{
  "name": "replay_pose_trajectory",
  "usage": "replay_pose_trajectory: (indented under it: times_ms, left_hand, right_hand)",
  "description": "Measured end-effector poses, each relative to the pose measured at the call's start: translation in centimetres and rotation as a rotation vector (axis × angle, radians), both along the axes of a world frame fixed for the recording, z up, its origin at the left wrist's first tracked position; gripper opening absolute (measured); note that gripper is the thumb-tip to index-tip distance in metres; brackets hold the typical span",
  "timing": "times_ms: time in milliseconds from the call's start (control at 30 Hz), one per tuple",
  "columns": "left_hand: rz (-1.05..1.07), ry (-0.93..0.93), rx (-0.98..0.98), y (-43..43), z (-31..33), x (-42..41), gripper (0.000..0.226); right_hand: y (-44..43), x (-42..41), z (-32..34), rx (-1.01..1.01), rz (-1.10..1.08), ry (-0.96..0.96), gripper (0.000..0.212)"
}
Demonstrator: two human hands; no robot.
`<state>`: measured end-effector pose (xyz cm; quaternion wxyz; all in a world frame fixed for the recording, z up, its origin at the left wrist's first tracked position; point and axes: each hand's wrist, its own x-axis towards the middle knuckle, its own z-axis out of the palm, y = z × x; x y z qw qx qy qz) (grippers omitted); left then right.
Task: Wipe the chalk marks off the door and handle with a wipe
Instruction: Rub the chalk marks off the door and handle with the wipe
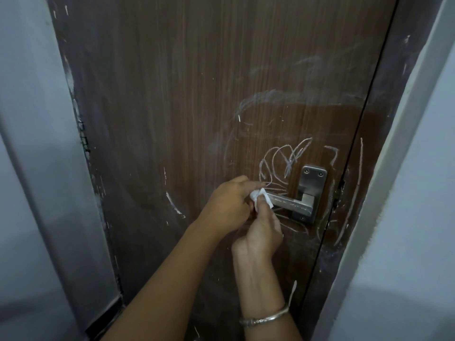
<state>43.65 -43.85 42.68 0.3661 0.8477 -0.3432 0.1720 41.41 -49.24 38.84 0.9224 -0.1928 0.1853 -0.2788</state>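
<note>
The crumpled white wipe (257, 196) is held right at the free tip of the metal handle (290, 202). It's gripped from the left by the curled left hand (227, 200) and pinched from below by the right hand (262, 232) (thumb pressed on it). Chalk scribbles (283, 158) are seen just above on the door (172, 94).

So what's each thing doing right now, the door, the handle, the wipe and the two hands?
door, looks shut, smeared with faint chalk higher up.
chalk marks, bright scribbles around the handle, not yet wiped.
handle, level, dotted with chalk.
wipe, crumpled, on the handle's free end.
left hand, pinches the wipe.
right hand, pinches the wipe from below.
bangle, on the right wrist.
</note>
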Motion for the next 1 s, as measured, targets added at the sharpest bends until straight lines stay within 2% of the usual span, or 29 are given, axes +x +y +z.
replay_pose_trajectory:
  times_ms: [200,333,433,1000]
  left_hand:
    - [-0.002,0.005,0.046,-0.1,0.0,0.0,0.049]
    - [0.003,-0.017,0.036,-0.3,-0.1,-0.1,0.044]
    - [0.004,0.007,0.064,-0.3,0.0,-0.2,0.048]
    - [0.013,0.024,0.108,-0.5,0.5,-1.0,0.053]
  right_hand:
    - [-0.6,-0.3,-0.8,0.033,-0.024,-0.037,0.018]
    - [-0.5,0.0,-0.1,-0.010,-0.017,-0.027,0.016]
    - [-0.6,-0.4,-0.6,-0.026,-0.027,-0.020,0.015]
    - [-1.6,-1.5,-0.2,0.107,-0.040,-0.023,0.007]
